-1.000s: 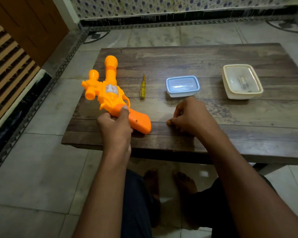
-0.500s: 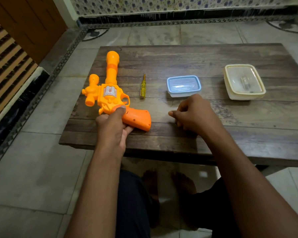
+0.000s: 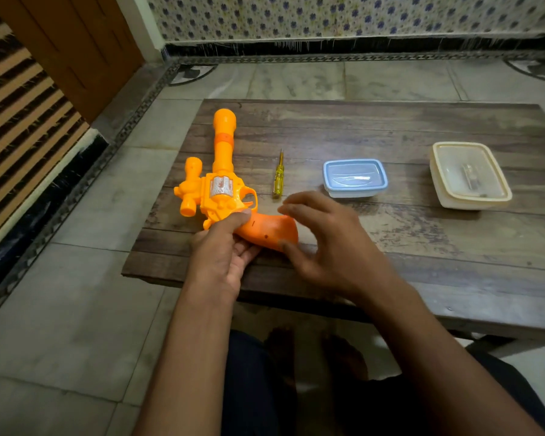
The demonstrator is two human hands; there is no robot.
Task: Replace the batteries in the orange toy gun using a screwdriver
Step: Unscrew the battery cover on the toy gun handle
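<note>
your left hand (image 3: pixel 224 247) is gripping the gun (image 3: pixel 221 190); right hand (image 3: pixel 324 243) is hovering released, so be steadying the grip before taking the screwdriver (image 3: pixel 278 180).

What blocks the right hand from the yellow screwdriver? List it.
Nothing visible does. The open right hand hovers by the grip of the orange plastic toy gun; the yellow-handled screwdriver lies just beyond its fingertips, on bare wooden table, apart from the blue-lidded plastic box.

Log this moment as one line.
left hand grips toy gun handle | right hand open beside handle | screwdriver untouched on table
</note>
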